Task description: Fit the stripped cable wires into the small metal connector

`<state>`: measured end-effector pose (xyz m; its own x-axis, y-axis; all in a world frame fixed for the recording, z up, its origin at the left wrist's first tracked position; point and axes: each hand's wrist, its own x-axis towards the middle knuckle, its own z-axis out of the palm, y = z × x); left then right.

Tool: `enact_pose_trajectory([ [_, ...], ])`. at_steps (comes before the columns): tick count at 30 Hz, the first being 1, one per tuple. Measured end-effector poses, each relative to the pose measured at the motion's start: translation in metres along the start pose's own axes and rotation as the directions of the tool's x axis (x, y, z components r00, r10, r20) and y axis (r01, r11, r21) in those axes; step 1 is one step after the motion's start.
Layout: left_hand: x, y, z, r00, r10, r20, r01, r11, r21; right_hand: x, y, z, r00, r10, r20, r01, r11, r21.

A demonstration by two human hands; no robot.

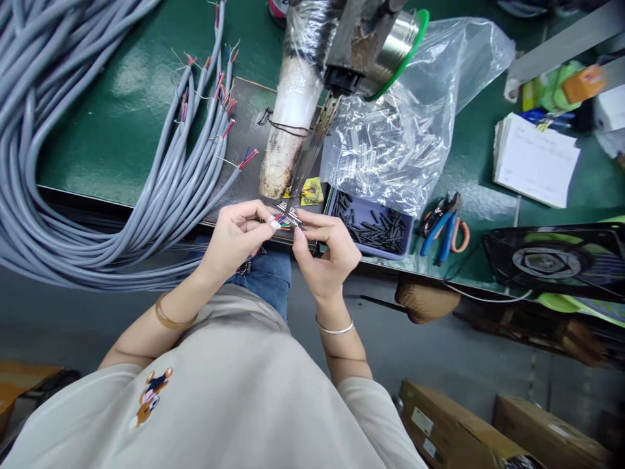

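My left hand (pixel 237 236) pinches the stripped end of a cable, whose coloured wires (pixel 282 220) fan out between my fingertips. My right hand (pixel 323 251) is closed in a pinch on a small piece at those same wire tips; I cannot make out what it is. Both hands meet at the front edge of the green bench (pixel 117 130), just below the tip of a fixed soldering iron (pixel 315 140). A bundle of grey cables (pixel 190 176) with bared coloured ends lies on the bench to the left.
A blue tray of small black tubes (pixel 374 228) sits right of my hands, under a clear bag of small parts (pixel 405 140). Pliers and cutters (pixel 446 228) lie further right, then a black fan (pixel 551 260) and papers (pixel 534 159). A solder spool (pixel 398 49) stands behind. Cardboard boxes (pixel 454 430) are on the floor.
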<state>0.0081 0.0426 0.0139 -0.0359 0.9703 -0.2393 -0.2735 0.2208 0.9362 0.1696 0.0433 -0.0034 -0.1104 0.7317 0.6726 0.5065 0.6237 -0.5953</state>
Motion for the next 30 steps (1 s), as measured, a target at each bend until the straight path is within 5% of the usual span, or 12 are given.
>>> enact_pose_trajectory([
  [7, 0.001, -0.004, -0.004, 0.996, -0.088, 0.024, 0.089, 0.995, -0.034, -0.008, 0.004, 0.0, 0.986, -0.153, 0.061, 0.157, 0.985, -0.075],
  [14, -0.003, -0.002, -0.003, 0.997, -0.076, 0.016, 0.077, 0.997, -0.026, -0.005, 0.0, -0.001, 0.998, 0.059, 0.038, -0.061, 0.997, 0.054],
  [30, -0.001, 0.003, 0.004, 0.997, 0.074, -0.029, -0.072, 0.996, 0.051, 0.006, -0.002, -0.001, 0.999, 0.019, 0.048, -0.017, 0.998, -0.056],
])
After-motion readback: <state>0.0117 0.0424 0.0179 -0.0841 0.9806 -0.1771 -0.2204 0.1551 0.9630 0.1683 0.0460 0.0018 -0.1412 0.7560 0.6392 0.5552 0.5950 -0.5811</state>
